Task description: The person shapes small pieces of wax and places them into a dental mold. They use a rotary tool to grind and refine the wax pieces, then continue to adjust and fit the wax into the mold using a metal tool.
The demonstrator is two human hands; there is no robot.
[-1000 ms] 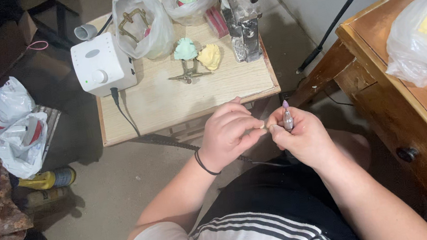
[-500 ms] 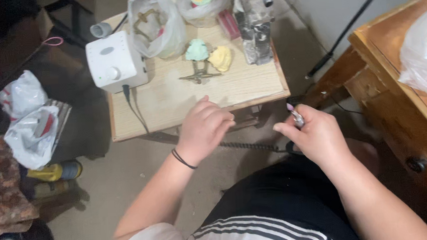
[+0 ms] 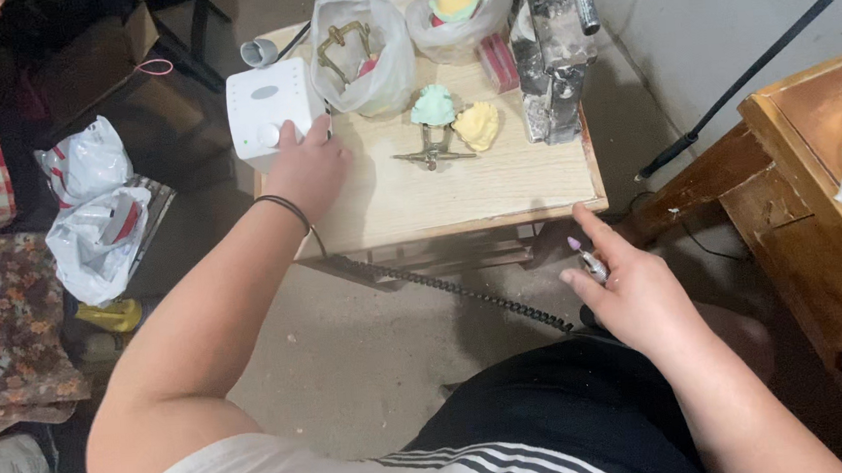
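at surface's left rear corner, your left hand (image 3: pixel 309 165) rests on white control box (image 3: pixel 269 109), fingers on its front dial. right hand (image 3: pixel 632 291), low off surface (image 3: pixel 497 187) front edge, grip closed round rotary handpiece (image 3: pixel 589 260), pink tip pointing up-left; coiled cord (image 3: pixel 454 288) trails left.

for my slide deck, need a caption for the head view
Left hand on the white control box; right hand holds a rotary handpiece beside the small wooden table.
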